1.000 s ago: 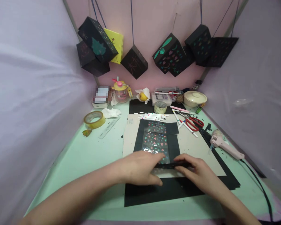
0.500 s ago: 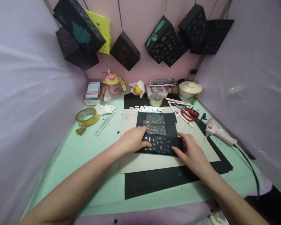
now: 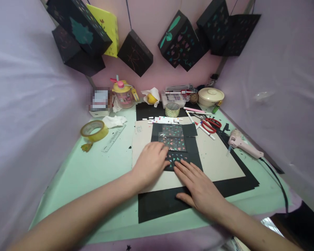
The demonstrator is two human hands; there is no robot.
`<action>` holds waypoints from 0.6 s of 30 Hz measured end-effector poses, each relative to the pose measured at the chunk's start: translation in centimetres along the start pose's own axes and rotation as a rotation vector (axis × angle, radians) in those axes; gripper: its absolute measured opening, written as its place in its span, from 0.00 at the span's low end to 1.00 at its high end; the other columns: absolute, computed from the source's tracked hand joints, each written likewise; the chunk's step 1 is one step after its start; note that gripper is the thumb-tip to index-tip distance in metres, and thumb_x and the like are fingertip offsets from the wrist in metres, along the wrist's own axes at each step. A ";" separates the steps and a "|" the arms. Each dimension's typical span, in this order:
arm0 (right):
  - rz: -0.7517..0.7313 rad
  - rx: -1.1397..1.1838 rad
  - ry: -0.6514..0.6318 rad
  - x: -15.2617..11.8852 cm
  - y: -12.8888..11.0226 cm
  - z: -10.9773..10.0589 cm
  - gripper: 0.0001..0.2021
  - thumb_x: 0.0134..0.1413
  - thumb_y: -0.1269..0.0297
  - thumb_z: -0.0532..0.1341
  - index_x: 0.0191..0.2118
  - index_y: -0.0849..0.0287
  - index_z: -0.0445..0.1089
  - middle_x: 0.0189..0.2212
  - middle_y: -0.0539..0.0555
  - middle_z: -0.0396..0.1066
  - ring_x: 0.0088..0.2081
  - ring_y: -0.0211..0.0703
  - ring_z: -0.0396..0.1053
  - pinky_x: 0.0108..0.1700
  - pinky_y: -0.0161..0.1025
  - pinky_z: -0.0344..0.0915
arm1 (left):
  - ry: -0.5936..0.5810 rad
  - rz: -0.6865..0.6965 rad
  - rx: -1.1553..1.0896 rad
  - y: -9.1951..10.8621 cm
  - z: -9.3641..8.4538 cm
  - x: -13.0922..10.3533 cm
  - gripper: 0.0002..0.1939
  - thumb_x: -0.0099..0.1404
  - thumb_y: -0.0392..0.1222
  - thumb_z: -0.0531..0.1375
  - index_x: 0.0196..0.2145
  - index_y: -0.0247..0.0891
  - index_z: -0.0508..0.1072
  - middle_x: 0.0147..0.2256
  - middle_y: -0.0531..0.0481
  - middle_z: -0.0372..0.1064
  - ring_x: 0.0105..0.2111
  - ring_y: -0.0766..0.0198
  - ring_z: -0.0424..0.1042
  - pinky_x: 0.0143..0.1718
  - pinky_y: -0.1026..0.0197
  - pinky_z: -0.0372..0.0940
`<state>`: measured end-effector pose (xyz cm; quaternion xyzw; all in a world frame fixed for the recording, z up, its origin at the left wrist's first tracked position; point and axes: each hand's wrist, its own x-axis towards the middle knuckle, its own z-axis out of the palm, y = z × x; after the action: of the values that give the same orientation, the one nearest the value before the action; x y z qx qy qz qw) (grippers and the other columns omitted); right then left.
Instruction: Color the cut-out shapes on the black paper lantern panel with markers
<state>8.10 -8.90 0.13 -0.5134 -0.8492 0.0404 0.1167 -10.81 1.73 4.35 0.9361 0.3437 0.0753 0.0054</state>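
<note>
A black card [image 3: 194, 155] lies on a pale board [image 3: 219, 160], its lower part patterned with small shiny cut shapes [image 3: 176, 157]. Clear plastic pieces [image 3: 172, 141] cover a patterned area higher on the card. My left hand [image 3: 151, 163] rests over the card's left edge with fingers bent and thumb apart, pressing on the surface. Flat on the lower part, my right hand [image 3: 199, 184] has its fingers stretched and its thumb spread over the board's near edge. Beneath both palms, part of the card is hidden.
White markers [image 3: 166, 120], a tape roll [image 3: 172, 110] and red-handled scissors [image 3: 209, 124] lie beyond the card. At left are a yellow tape roll [image 3: 94, 131] and a ruler [image 3: 114, 138]; at right, a glue gun [image 3: 244, 145]. Black boxes [image 3: 136, 54] hang above.
The lower patterned flap, held raised between both hands before, now lies flat on the board. My right hand has moved left and nearer, opening out flat; my left hand has shifted slightly nearer.
</note>
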 end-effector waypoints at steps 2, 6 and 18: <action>-0.004 -0.008 -0.014 -0.1 0.2 0.0 0.33 0.58 0.52 0.56 0.64 0.61 0.51 0.64 0.59 0.51 0.64 0.54 0.47 0.61 0.56 0.54 | 0.004 0.140 -0.033 1.2 0.8 -1.7 0.21 0.68 0.46 0.53 0.55 0.30 0.63 0.56 0.37 0.60 0.57 0.51 0.58 0.58 0.50 0.51; 0.001 -0.009 -0.020 -0.1 0.2 -0.1 0.33 0.57 0.53 0.56 0.65 0.60 0.50 0.64 0.58 0.50 0.64 0.53 0.47 0.61 0.55 0.54 | -0.166 0.140 -0.118 2.8 2.1 -4.6 0.45 0.61 0.67 0.52 0.61 0.27 0.53 0.63 0.32 0.48 0.63 0.48 0.47 0.61 0.49 0.47; -0.023 -0.013 0.000 -0.5 -1.3 0.1 0.33 0.56 0.58 0.57 0.65 0.65 0.49 0.64 0.61 0.51 0.64 0.51 0.47 0.62 0.52 0.54 | -0.228 0.113 -0.204 3.0 2.9 -5.4 0.58 0.52 0.77 0.48 0.64 0.24 0.45 0.65 0.31 0.33 0.65 0.48 0.33 0.63 0.47 0.40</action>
<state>7.13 -9.94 0.25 -0.5044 -0.8553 0.0337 0.1139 -12.55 -3.96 0.94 0.9510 0.2783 0.0034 0.1349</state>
